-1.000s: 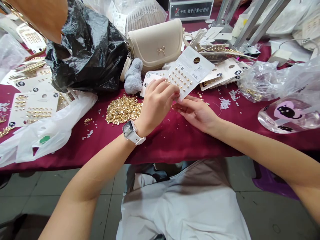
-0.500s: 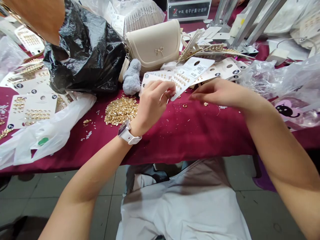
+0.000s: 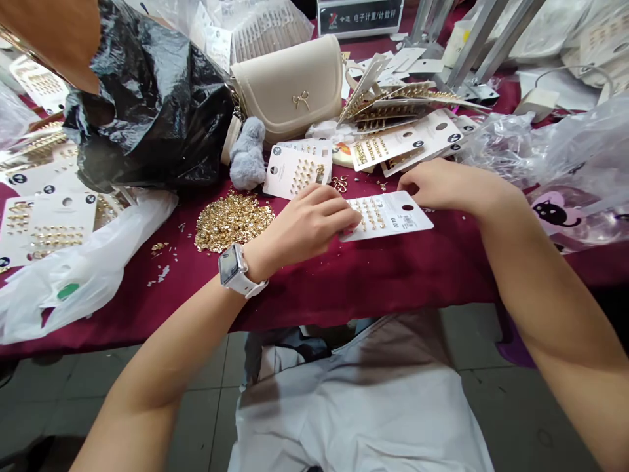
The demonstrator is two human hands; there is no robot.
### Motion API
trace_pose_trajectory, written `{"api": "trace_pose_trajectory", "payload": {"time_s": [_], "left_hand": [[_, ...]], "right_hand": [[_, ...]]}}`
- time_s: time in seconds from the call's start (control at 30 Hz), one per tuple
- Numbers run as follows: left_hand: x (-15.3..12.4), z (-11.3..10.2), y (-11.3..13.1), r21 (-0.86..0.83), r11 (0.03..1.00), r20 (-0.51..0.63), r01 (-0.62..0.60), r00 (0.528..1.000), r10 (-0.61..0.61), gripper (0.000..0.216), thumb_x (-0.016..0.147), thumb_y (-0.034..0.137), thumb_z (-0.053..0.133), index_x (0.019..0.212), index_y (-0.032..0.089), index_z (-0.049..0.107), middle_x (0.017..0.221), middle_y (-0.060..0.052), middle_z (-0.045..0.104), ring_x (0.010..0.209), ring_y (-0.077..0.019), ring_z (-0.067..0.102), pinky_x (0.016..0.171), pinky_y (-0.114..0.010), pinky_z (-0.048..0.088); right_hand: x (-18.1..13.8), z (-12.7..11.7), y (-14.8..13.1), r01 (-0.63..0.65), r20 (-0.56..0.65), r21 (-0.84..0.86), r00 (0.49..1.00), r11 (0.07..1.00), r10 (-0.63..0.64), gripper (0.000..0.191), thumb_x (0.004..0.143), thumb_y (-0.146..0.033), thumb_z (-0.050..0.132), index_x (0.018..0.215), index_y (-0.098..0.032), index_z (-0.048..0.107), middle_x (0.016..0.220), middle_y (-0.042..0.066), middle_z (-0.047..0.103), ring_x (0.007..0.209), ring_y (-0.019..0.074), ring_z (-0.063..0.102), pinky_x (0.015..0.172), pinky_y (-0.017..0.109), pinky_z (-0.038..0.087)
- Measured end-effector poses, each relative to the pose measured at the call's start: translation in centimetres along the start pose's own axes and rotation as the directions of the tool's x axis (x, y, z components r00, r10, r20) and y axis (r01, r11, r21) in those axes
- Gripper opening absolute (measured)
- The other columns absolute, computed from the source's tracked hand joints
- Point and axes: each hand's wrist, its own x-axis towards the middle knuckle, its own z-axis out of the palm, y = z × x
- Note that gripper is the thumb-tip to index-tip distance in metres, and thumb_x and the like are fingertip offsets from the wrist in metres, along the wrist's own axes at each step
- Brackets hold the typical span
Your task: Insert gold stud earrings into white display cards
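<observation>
The left hand [image 3: 307, 226], fingers curled, touches the near end of the earring card [image 3: 396, 215], grip unclear; the half-open right hand [image 3: 455, 187] holds nothing just beyond it. The card seems light, stiff, easiest taken by its bare end

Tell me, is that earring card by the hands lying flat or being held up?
Lying flat: the earring card rests on the maroon cloth, with the left hand touching its end.

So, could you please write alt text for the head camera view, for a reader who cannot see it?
The left hand, wearing a white-strapped watch, touches the end of a white rectangular card of gold stud earrings on a burgundy cloth, while the right hand rests just beyond it. A heap of loose gold pieces lies nearby.
</observation>
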Motion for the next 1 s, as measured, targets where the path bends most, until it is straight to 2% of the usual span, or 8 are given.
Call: {"api": "trace_pose_trajectory", "payload": {"time_s": [0.07,0.13,0.3,0.4,0.5,0.7,0.83,1.0], "left_hand": [[0.0,0.0,0.3,-0.007,0.999,0.079,-0.039,0.996,0.039,0.017,0.090,0.010,0.044,0.091,0.019,0.058,0.089,-0.002,0.068,0.088,-0.0163,0.055,0.085,-0.028,0.043],[0.1,0.0,0.5,-0.006,0.999,0.164,-0.051,0.985,0.051,0.015,0.089,0.011,0.046,0.093,0.019,0.059,0.092,-0.002,0.069,0.091,-0.0173,0.055,0.088,-0.028,0.042],[0.2,-0.3,0.4,-0.047,0.995,0.288,-0.083,0.953,0.093,0.017,0.085,0.008,0.048,0.093,0.018,0.060,0.094,-0.003,0.069,0.093,-0.0191,0.055,0.086,-0.029,0.042],[0.3,-0.6,0.1,-0.090,0.991,0.312,-0.098,0.942,0.122,0.018,0.083,0.007,0.050,0.093,0.017,0.061,0.091,-0.003,0.068,0.090,-0.0191,0.055,0.084,-0.030,0.042],[0.3,-0.6,0.1,-0.133,0.985,0.322,-0.114,0.935,0.152,0.018,0.082,0.008,0.051,0.091,0.018,0.063,0.087,-0.002,0.069,0.088,-0.0193,0.055,0.083,-0.030,0.042],[0.2,-0.1,0.2,-0.174,0.980,0.331,-0.099,0.931,0.153,0.020,0.085,0.009,0.049,0.085,0.020,0.066,0.085,0.000,0.071,0.085,-0.0175,0.055,0.081,-0.028,0.040],[0.1,0.0,0.0,-0.233,0.972,0.315,-0.031,0.943,0.105,0.021,0.089,0.014,0.048,0.085,0.020,0.068,0.083,0.000,0.072,0.082,-0.0162,0.056,0.079,-0.027,0.041],[0.0,0.1,-0.3,-0.336,0.941,0.310,0.029,0.947,0.081,0.022,0.092,0.019,0.049,0.086,0.019,0.071,0.083,-0.001,0.073,0.078,-0.0152,0.056,0.077,-0.027,0.042]], "right_hand": [[0.2,-0.2,-0.2,-0.031,0.119,-0.160,0.992,0.987,0.050,0.008,0.059,-0.016,0.066,0.054,-0.022,0.066,0.054,0.001,0.064,0.042,0.0116,0.048,0.045,0.029,0.035],[0.3,-0.4,-0.2,-0.033,0.167,-0.237,0.983,0.971,0.074,0.008,0.063,-0.018,0.063,0.056,-0.022,0.066,0.055,0.001,0.065,0.044,0.0118,0.049,0.044,0.029,0.035],[0.4,-0.6,0.2,-0.066,0.105,-0.249,0.990,0.966,0.094,0.011,0.068,-0.019,0.059,0.060,-0.023,0.066,0.061,0.002,0.067,0.048,0.0131,0.052,0.048,0.031,0.039],[0.5,-0.8,-0.1,-0.093,0.043,-0.250,0.993,0.964,0.107,0.012,0.069,-0.021,0.058,0.060,-0.023,0.065,0.061,0.002,0.066,0.048,0.0133,0.051,0.048,0.032,0.037],[0.5,-1.0,-1.1,-0.089,0.110,-0.172,0.988,0.981,0.109,0.010,0.070,-0.023,0.061,0.064,-0.023,0.068,0.063,0.001,0.067,0.051,0.0131,0.052,0.052,0.032,0.038],[0.7,0.6,-3.0,0.056,0.115,0.013,0.992,0.998,-0.057,0.009,0.072,-0.027,0.065,0.069,-0.026,0.073,0.072,-0.001,0.071,0.065,0.0153,0.060,0.060,0.031,0.041],[0.9,1.9,-3.2,0.067,0.019,-0.039,0.998,0.997,-0.067,0.009,0.072,-0.025,0.067,0.069,-0.024,0.075,0.071,0.002,0.070,0.067,0.0173,0.060,0.062,0.032,0.041],[0.7,1.4,-3.2,0.098,0.043,-0.158,0.995,0.983,-0.092,0.017,0.077,-0.026,0.063,0.089,-0.022,0.075,0.088,0.004,0.072,0.080,0.0201,0.063,0.069,0.033,0.044]]}}
